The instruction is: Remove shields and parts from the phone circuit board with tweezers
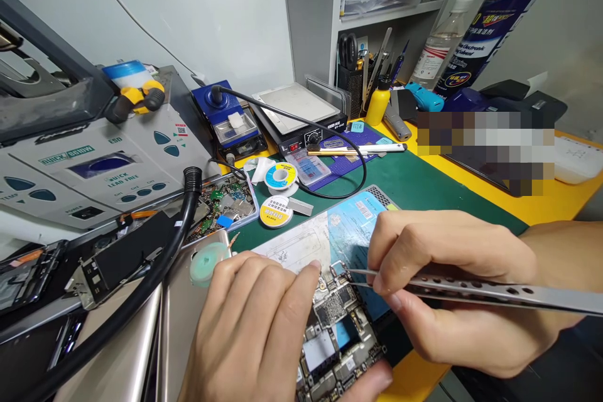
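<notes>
Tweezers (541, 297) of perforated metal run off the right edge of the frame, their rear end cut off and part of their length hidden by the right hand (452, 251). Left hand (257, 320) covers the left side of a phone circuit board (339, 311) at the lower centre, and the bottom edge of the frame cuts off the near part. Whether the tweezer tips touch the board is too fine to make out. Toward the right, a pixelated patch (485, 144) blanks out part of the bench (560, 204).

The tweezers' long axis lies almost level, points leftward over the board's upper end, the two tips slightly apart. The visible board runs from the frame's centre down to the bottom edge, its right side slanting down and rightward; its full long axis cannot be told.

The right hand's grip is pinched on the tweezers; the left hand's grip holds the board, fingers at upper left, thumb at lower right.

One board and one pair of tweezers show, above one blue-and-white pad (358, 232). Two labelled spools (276, 211) sit left of centre on the green mat (414, 182), one above the other in the frame. One yellow bottle (378, 102) stands at upper right of centre; one black hose (174, 264) curves through the lower left.
</notes>
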A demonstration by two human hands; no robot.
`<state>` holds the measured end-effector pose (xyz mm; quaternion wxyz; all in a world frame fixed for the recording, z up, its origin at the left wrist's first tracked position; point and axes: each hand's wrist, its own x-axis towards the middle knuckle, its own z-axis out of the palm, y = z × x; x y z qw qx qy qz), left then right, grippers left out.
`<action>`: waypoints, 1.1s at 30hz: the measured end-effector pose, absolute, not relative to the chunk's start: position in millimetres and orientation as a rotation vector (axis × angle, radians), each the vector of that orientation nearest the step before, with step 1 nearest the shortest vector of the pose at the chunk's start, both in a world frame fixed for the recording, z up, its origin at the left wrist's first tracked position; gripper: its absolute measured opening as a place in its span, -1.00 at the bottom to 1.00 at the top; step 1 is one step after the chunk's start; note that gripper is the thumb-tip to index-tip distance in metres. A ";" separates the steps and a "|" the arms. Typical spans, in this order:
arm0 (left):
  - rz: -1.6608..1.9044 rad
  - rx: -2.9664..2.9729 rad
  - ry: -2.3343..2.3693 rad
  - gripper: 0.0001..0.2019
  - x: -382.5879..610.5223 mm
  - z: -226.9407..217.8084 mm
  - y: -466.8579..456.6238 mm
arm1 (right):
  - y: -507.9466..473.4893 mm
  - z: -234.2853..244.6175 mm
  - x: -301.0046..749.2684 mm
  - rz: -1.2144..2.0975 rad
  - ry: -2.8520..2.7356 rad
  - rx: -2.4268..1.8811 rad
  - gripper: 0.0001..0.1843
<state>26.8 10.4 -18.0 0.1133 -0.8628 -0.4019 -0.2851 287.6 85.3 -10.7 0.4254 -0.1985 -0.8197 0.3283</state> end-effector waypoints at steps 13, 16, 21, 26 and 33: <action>-0.916 -2.537 -1.234 -0.56 29.7 -17.5 13.8 | 87.3 -7.2 285.8 0.881 -2.006 -0.471 -0.77; -0.918 -2.529 -1.222 -0.58 30.8 -18.0 13.6 | 89.8 -7.1 285.4 0.911 -1.979 -0.471 -0.77; -0.916 -2.551 -1.278 -0.59 31.7 -17.8 10.9 | 90.0 -5.8 283.5 0.945 -1.984 -0.451 -0.75; -0.932 -2.540 -1.313 -0.61 33.6 -17.8 8.3 | 89.3 -3.9 281.1 0.965 -1.948 -0.464 -0.75; -0.961 -2.537 -1.311 -0.62 34.5 -19.0 6.9 | 90.2 -2.4 281.0 1.004 -1.919 -0.515 -0.74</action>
